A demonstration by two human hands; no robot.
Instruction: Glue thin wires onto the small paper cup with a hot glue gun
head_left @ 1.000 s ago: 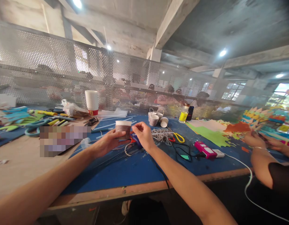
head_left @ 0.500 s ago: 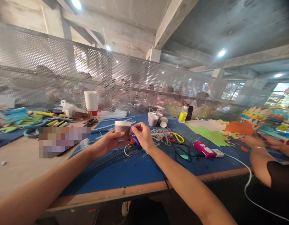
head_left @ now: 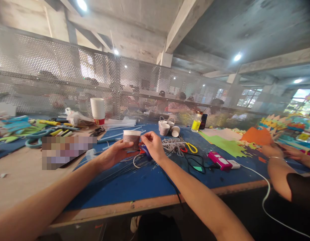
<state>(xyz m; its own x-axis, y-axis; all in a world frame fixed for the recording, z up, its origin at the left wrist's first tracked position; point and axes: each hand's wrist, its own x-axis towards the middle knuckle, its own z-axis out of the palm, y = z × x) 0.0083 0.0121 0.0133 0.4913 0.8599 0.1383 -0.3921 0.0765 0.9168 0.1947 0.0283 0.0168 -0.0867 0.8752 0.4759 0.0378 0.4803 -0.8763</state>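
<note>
Upright in my left hand (head_left: 117, 152) is a paper cup (head_left: 131, 139) with a white rim, its side wrapped in grey-brown cord. My left thumb presses the cup's front. My right hand (head_left: 152, 144) is pinched close at the cup's right side; whatever lies between those fingertips is too small to tell. Beneath the hands, partly hidden, is a dark blue tool with an orange-red part (head_left: 142, 151), perhaps a glue gun. A white cord loop (head_left: 136, 162) hangs below the cup. Right of my right hand lies a tangled heap of grey cord (head_left: 173, 144).
Several cord-wrapped cups (head_left: 165, 129) stand behind the heap. Yellow-handled scissors (head_left: 192, 147), a pink power strip (head_left: 219, 160) and a yellow-labelled bottle (head_left: 196, 122) lie rightward. Stacked white cups (head_left: 98, 107) and blue-handled scissors (head_left: 34, 140) are leftward. A co-worker's arms (head_left: 277, 167) work at far right.
</note>
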